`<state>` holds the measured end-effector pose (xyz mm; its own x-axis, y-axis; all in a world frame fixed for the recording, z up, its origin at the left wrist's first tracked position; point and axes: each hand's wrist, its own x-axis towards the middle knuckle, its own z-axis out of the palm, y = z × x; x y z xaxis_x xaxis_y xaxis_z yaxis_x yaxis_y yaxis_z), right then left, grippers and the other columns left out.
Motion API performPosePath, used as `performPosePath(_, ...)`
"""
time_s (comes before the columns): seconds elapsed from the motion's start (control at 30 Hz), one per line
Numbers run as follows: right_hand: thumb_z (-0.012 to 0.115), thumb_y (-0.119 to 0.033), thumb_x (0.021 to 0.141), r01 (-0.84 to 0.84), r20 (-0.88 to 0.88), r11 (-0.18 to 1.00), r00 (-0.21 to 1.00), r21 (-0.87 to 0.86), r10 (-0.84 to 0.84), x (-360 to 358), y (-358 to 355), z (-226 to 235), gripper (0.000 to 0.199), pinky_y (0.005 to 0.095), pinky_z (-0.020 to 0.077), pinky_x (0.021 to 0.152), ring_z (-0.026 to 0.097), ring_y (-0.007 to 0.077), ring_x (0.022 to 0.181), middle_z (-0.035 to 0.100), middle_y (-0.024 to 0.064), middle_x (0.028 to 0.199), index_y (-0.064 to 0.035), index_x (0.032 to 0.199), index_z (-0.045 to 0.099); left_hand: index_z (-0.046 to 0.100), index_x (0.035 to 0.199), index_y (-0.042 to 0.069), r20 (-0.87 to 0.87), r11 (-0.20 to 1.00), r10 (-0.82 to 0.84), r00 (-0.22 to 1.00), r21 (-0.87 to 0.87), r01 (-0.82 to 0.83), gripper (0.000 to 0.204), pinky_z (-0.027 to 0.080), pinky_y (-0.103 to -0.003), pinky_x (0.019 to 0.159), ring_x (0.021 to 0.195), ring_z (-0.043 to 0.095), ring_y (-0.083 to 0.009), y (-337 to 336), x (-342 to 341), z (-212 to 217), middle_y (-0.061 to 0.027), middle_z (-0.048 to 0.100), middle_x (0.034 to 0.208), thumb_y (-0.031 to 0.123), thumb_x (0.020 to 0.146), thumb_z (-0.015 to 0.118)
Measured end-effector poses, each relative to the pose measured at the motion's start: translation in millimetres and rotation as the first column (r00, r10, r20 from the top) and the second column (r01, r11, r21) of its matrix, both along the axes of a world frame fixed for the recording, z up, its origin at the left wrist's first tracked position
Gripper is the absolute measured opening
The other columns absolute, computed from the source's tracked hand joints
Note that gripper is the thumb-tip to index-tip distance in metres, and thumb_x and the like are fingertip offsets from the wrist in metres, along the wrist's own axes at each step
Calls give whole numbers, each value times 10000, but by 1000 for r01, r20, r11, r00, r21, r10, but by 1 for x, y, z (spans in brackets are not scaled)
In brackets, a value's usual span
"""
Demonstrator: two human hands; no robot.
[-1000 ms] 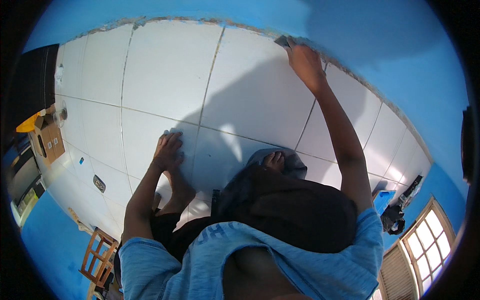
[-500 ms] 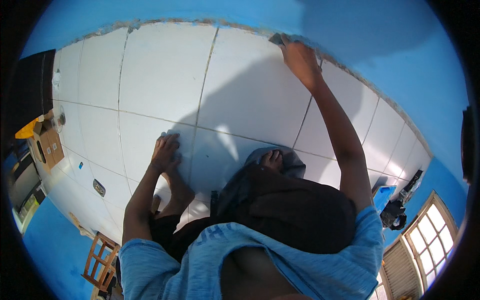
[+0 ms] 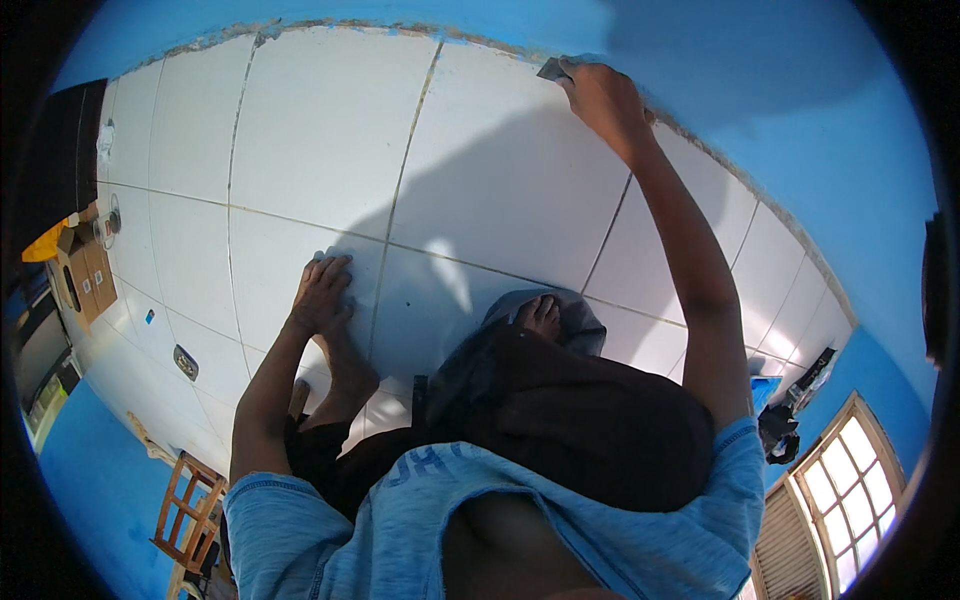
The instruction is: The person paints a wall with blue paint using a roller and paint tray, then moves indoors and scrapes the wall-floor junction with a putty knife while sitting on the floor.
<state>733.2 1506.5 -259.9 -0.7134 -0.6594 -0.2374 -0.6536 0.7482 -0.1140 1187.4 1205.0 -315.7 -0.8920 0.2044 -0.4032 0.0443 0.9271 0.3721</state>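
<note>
At one o'clock, a person's right hand [image 3: 608, 105] grips a flat gray tool [image 3: 550, 70], fingers wrapped around it, its edge at the rough seam [image 3: 490, 43] between blue wall [image 3: 480, 14] and white tiled floor [image 3: 310, 120]. The left hand [image 3: 322, 292] sits near nine o'clock, fingers loosely spread, above the left foot [image 3: 347, 378]; its contact is unclear. A low angle and short, even strokes would likely spare wall and floor.

Bright window [image 3: 848, 488], fisheye-bent edges
</note>
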Motion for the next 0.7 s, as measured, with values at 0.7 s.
performPosePath(0.7,600,-215,885,-150,-36,986,988,-76,147,-3,-30,-8,266,415,524,761,646,341,848,666,180,931,-43,1077,665,582,1099,52,-2,998,34,999,57,-33,550,242,-515,1090,1313,323,-317,-5,0,0,-110,390,1417,324,646,731)
